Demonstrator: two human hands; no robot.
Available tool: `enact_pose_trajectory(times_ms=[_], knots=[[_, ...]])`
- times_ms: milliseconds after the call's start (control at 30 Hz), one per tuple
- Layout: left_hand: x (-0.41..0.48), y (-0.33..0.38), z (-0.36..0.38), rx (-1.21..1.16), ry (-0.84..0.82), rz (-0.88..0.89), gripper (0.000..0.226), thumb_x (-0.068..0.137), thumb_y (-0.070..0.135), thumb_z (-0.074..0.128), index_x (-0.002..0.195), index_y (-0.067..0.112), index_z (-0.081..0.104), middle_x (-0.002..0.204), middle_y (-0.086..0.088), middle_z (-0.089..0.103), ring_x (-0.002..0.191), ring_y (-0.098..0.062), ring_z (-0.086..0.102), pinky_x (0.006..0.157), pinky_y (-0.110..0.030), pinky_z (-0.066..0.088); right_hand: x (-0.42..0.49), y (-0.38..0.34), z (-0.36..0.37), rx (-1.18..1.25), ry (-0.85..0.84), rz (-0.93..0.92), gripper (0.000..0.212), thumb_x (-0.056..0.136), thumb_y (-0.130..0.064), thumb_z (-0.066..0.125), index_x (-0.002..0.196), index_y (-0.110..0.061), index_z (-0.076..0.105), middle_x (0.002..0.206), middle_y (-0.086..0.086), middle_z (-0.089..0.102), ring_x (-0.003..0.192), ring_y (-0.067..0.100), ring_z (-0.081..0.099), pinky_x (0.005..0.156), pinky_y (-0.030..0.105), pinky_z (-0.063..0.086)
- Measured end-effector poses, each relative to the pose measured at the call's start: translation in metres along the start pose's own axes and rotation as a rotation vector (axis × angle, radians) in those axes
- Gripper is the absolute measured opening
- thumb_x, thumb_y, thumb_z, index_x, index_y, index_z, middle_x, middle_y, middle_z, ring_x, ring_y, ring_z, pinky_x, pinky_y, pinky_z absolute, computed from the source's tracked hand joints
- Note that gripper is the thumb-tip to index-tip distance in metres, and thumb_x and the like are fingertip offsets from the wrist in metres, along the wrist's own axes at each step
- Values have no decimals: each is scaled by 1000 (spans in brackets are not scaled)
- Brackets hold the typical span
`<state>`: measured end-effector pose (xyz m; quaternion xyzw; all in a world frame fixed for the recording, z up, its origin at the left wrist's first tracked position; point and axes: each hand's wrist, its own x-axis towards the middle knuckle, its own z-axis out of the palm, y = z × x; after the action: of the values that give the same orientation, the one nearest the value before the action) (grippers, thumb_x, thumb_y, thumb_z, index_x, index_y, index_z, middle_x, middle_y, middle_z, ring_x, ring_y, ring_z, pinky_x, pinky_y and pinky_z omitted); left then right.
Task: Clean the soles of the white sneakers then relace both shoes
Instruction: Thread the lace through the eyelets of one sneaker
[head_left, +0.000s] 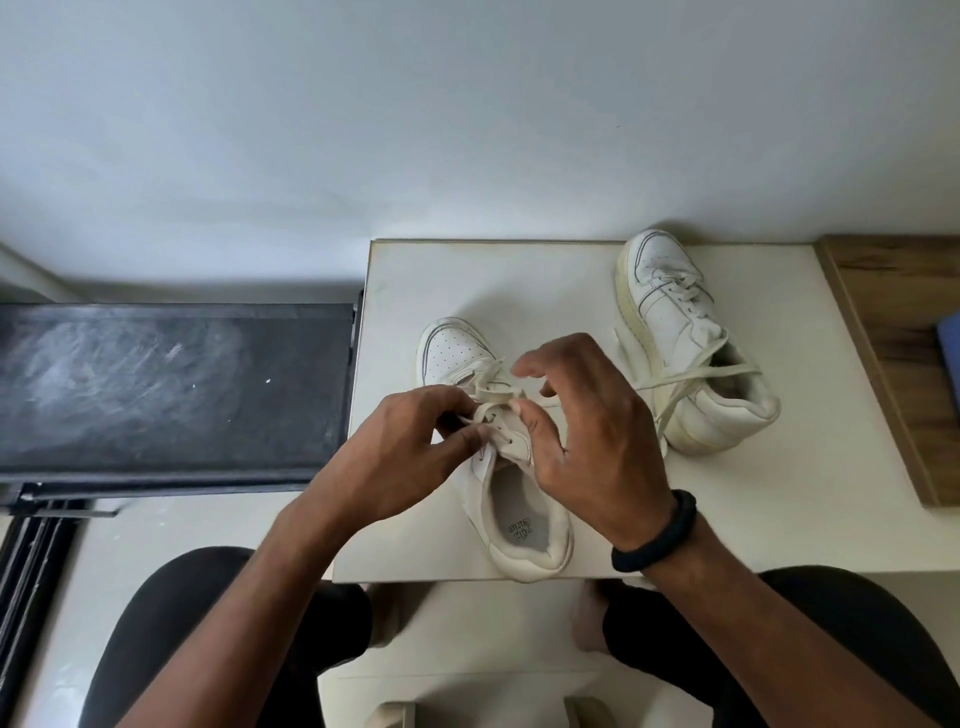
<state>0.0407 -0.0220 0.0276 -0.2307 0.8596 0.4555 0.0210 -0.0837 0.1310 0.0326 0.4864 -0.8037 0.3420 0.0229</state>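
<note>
A plain white wall rose behind a pale tabletop (779, 467) that stood against it. The near sneaker (524, 525) sat upright on its sole in the middle of the tabletop. Its heel was at the front edge and its toe pointed away from the person and a little left, so its long axis ran from the edge toward the wall. The far sneaker (675, 322) stood well apart to the right and farther back, toe toward the wall. Its loose lace (691, 376) trailed across the opening and down onto the tabletop.

Both hands met over the near sneaker's eyelets and hid much of its middle. The left hand (400, 457) had its fingers curled, pinching the white lace (488, 410) at the left row of eyelets. The right hand (597, 447), with a black wristband (660, 535) on its wrist, pressed its thumb against the lacing while its other fingers arched above. Whether it also gripped a strand could not be told, as the palm covered that part.

A black scuffed panel (171, 384) lay to the left, just beside the tabletop. A wooden board (904, 338) lay at the right, with something blue (950, 353) at the frame's edge.
</note>
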Motion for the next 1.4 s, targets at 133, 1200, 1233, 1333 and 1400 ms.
enact_pose_trajectory(times_ms=[133,1200,1233,1333,1400], knots=[[0,-5,-1,4,0,-31,12,100,36,68,95,26,73,86,12,74,85,1,66,70,-9,44,-4,2,2,-19,-184,-79,31,86,-27,70,116,-18,72,114,-2,57,101,17,53,85,36,51],[3,-8,-1,101,196,303,14,96,31,76,107,24,80,91,9,70,83,-8,68,74,-35,59,-7,9,23,738,-358,546,14,82,-28,55,76,-34,65,129,-14,55,132,15,46,114,43,36],[3,-8,-1,78,182,307,14,96,32,76,107,25,80,92,9,70,84,-9,68,74,-34,59,-6,10,22,753,-367,557,14,81,-27,55,73,-33,65,129,-13,55,133,16,46,115,44,35],[3,-6,0,47,162,311,16,96,35,74,107,25,80,95,9,72,86,-9,69,75,-32,59,-3,9,17,775,-389,586,14,78,-26,53,71,-29,65,132,-9,55,132,16,47,115,44,35],[3,-5,1,60,172,318,14,95,34,76,105,25,81,94,9,73,85,-9,69,75,-32,58,-1,10,14,788,-419,592,15,77,-24,53,71,-23,67,133,-5,54,130,14,50,113,40,38]])
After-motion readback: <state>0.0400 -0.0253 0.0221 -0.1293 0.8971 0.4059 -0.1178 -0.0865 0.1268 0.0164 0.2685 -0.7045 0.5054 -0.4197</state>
